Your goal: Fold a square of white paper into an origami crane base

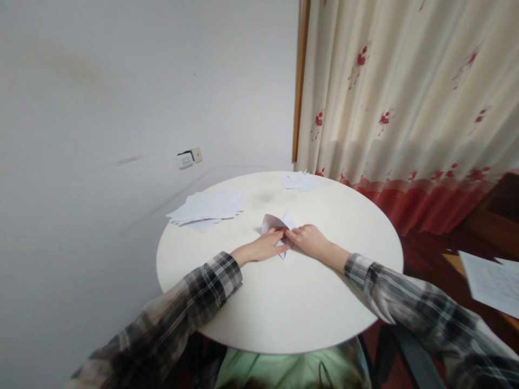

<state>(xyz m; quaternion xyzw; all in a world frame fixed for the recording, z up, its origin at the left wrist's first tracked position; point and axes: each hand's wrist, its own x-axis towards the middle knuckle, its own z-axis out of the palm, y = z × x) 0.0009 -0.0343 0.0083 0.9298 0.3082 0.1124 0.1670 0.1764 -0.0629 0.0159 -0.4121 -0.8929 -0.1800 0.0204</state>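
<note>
A partly folded sheet of white paper (272, 220) lies near the middle of the round white table, with one flap curling upward and a pointed end toward me. My left hand (264, 246) presses on it from the left, fingers closed over its near part. From the right, my right hand (308, 239) pinches the paper close to the left fingertips. Both hands nearly meet over the fold, which hides the middle of the sheet and some of the fingers.
On the table (284, 308), a stack of white sheets (211, 205) lies at the left and several papers (305, 181) at the far edge. A wall socket (185, 160) and a flowered curtain (405, 97) are beyond. Written sheets (490, 281) lie at the right.
</note>
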